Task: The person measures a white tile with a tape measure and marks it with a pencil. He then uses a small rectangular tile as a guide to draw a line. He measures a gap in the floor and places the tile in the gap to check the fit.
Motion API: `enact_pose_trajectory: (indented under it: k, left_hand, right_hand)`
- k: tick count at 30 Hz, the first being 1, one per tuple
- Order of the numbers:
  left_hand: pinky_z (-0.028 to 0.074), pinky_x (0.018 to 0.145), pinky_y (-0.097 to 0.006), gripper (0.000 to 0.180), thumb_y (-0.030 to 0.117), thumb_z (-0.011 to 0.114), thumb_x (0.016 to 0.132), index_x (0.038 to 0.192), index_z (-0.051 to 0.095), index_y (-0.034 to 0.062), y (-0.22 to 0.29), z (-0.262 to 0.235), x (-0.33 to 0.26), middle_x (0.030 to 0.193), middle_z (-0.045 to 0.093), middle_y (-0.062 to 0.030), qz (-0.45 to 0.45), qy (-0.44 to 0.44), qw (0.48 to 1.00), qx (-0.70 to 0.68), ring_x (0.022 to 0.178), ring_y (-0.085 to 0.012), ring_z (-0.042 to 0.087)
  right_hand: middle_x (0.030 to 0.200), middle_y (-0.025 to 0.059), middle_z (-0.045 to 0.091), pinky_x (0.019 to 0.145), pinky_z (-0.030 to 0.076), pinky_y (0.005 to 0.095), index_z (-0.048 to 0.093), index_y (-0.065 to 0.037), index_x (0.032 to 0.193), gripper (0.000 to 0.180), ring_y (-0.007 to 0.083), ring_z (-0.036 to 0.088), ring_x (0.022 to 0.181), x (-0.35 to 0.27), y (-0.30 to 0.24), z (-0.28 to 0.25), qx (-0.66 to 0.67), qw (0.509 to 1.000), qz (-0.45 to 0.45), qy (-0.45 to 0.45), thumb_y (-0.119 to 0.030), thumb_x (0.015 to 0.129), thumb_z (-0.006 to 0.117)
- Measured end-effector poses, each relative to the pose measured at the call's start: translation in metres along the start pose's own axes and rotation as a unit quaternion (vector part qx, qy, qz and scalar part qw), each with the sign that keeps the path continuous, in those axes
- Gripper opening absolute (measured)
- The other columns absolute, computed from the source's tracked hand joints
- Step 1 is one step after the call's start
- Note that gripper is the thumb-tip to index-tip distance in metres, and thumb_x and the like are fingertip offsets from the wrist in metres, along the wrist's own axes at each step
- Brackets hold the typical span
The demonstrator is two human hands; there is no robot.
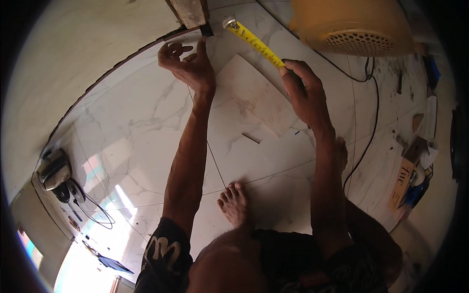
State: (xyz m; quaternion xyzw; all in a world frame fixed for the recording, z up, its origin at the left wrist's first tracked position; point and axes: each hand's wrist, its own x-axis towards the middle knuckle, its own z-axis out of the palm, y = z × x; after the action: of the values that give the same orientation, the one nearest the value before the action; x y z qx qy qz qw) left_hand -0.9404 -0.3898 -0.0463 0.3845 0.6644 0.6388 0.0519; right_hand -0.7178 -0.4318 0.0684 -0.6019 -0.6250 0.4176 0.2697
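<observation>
My right hand (308,93) grips a tape measure by its yellow blade (256,44), with the thumb and fingers closed round the lower end. The blade slants up and to the left, and a metal piece sits at its free end. Any tape case is hidden. My left hand (190,68) is apart from the tape, near the wall's foot. Its index finger stretches toward a small dark patch (206,30) at the base of a wooden post (189,10); whether it touches cannot be made out. The other fingers are bent and spread, with nothing seen in them.
A loose tile piece (254,93) lies on the marble-patterned floor (141,127), with a thin dark stick (251,138) beside it. An orange perforated plastic object (359,29) and a black cable (373,122) are right. A power tool (54,171) rests left; assorted scraps (415,171) line the right wall.
</observation>
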Motion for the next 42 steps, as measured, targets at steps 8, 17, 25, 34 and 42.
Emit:
enact_pose_trajectory:
  k: [8, 17, 25, 34, 42]
  left_hand:
    - [0.057, 0.057, -0.025, 0.084, 0.0, 0.089, 0.075, 0.139, 0.034, 0.002, 0.004, 0.009, -0.003, 0.117, 0.047, -0.0135, -0.043, 0.018, 0.998, -0.039, 0.096, -0.0199, 0.056]
    - [0.061, 0.061, -0.026, 0.081, 0.006, 0.092, 0.073, 0.135, 0.04, 0.0011, 0.002, 0.005, -0.002, 0.126, 0.043, -0.0156, -0.06, 0.038, 0.997, -0.002, 0.102, -0.022, 0.054]
    - [0.065, 0.063, -0.025, 0.082, 0.005, 0.093, 0.071, 0.133, 0.038, -0.0002, 0.006, 0.003, -0.002, 0.13, 0.04, -0.0179, -0.088, 0.049, 0.995, -0.02, 0.106, -0.0255, 0.053]
    - [0.066, 0.062, -0.026, 0.083, 0.004, 0.093, 0.07, 0.134, 0.04, -0.0024, 0.009, 0.0, 0.002, 0.136, 0.037, -0.0213, -0.074, 0.056, 0.996, -0.014, 0.113, -0.0294, 0.051]
    - [0.064, 0.056, -0.025, 0.078, 0.0, 0.09, 0.071, 0.133, 0.042, -0.0042, 0.009, 0.01, -0.003, 0.134, 0.04, -0.021, -0.05, 0.051, 0.997, 0.003, 0.112, -0.0279, 0.05]
  right_hand:
    - [0.104, 0.0118, 0.064, 0.079, 0.051, 0.0332, 0.065, 0.004, 0.121, 0.028, 0.0177, 0.062, 0.087, -0.004, 0.012, 0.0, -0.032, 0.999, -0.026, -0.005, -0.017, 0.103, 0.06]
    - [0.101, 0.0058, 0.061, 0.069, 0.048, 0.028, 0.064, 0.002, 0.123, 0.029, 0.0098, 0.056, 0.078, -0.002, -0.002, 0.004, -0.033, 0.999, 0.019, -0.032, -0.02, 0.105, 0.06]
    - [0.094, 0.0021, 0.057, 0.064, 0.044, 0.0265, 0.065, 0.001, 0.124, 0.03, 0.0083, 0.051, 0.071, 0.024, -0.025, 0.0, -0.083, 0.993, -0.081, -0.014, -0.023, 0.106, 0.061]
    - [0.106, 0.0076, 0.063, 0.085, 0.049, 0.0295, 0.064, 0.004, 0.123, 0.032, 0.0152, 0.059, 0.095, 0.034, -0.033, -0.003, -0.107, 0.994, -0.03, -0.01, -0.022, 0.104, 0.062]
    - [0.109, 0.0106, 0.065, 0.09, 0.05, 0.0325, 0.065, 0.005, 0.121, 0.025, 0.0206, 0.063, 0.1, 0.03, -0.022, -0.013, -0.092, 0.991, -0.102, -0.003, -0.012, 0.102, 0.062]
